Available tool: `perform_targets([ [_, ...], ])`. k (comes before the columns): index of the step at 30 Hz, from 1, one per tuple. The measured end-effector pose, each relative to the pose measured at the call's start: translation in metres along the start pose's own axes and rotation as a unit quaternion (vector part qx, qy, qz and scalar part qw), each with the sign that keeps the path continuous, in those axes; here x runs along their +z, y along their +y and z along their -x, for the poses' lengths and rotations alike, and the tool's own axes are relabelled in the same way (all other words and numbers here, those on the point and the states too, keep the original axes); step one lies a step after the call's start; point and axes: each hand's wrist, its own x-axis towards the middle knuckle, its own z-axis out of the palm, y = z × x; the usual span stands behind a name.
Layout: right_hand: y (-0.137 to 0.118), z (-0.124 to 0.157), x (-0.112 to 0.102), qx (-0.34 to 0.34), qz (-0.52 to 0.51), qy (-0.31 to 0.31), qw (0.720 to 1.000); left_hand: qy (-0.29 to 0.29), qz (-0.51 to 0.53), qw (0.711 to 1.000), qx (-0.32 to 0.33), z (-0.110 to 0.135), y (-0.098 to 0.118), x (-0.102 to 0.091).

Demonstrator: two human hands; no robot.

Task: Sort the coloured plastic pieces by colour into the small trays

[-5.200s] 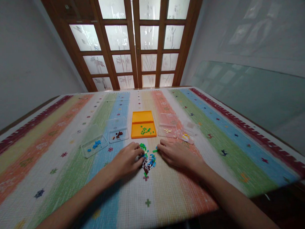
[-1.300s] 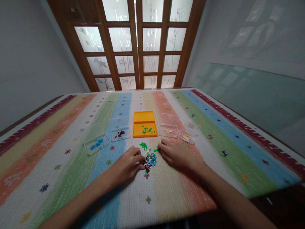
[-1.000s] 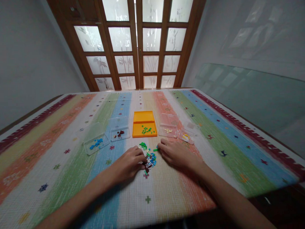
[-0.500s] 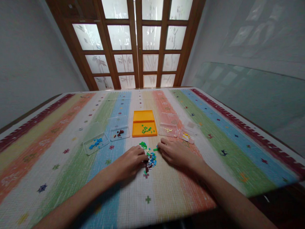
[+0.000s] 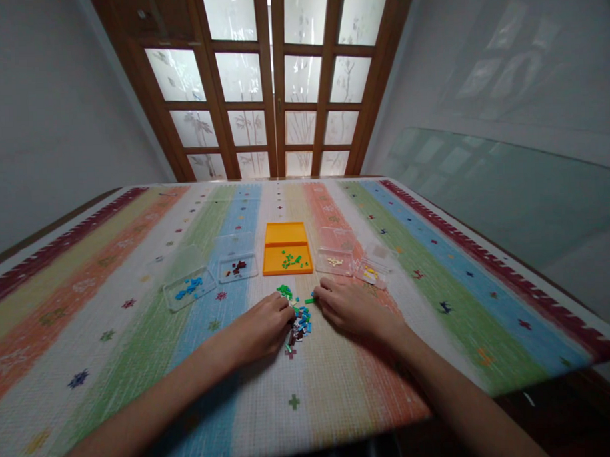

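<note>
A mixed pile of small toy bricks (image 5: pixel 301 322), blue, white, brown and green, lies on the striped tablecloth between my hands. My left hand (image 5: pixel 269 321) rests at the pile's left side, fingers curled down and pressed together; what they hold, if anything, is hidden. Across from it, my right hand (image 5: pixel 344 304) pinches a tiny blue brick (image 5: pixel 314 295) at its fingertips. Just by those fingertips lies a long green brick (image 5: pixel 309 301). Beyond the left fingers sits a small heap of green bricks (image 5: pixel 284 292).
Behind the pile stands an open orange case (image 5: pixel 271 266) with green bricks inside. Clear boxes flank it: one with blue bricks (image 5: pixel 191 288), one with dark brown bricks (image 5: pixel 239 266), one with cream bricks (image 5: pixel 335 261), one with yellow bricks (image 5: pixel 370 273). The table's front edge (image 5: pixel 342 432) is near me.
My left fingers have shifted slightly at the pile, and a dark brown brick near them has changed position. The right hand stays almost in place, with the green brick now a little lower by its fingertips.
</note>
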Motion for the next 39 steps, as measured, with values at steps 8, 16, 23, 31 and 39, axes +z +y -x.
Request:
perform_targets([
  [8, 0.000, -0.001, 0.000, -0.001, 0.003, -0.007, 1.000, 0.055, -0.042, 0.997, 0.015, -0.004, -0.002, 0.020],
  [16, 0.001, 0.000, 0.001, -0.005, -0.001, -0.003, 1.000, 0.079, 0.032, 0.996, 0.012, 0.010, -0.011, -0.016],
  [23, 0.003, 0.001, 0.006, -0.007, 0.001, 0.004, 1.000, 0.179, 0.061, 0.970, -0.153, 0.026, -0.065, -0.061],
  [31, 0.001, 0.000, 0.002, -0.003, 0.006, -0.004, 1.000, 0.193, 0.095, 0.942, -0.258, 0.020, -0.098, -0.065],
  [39, -0.001, 0.000, -0.001, 0.005, 0.006, -0.012, 1.000, 0.201, 0.099, 0.938, -0.263, 0.016, -0.106, -0.060],
])
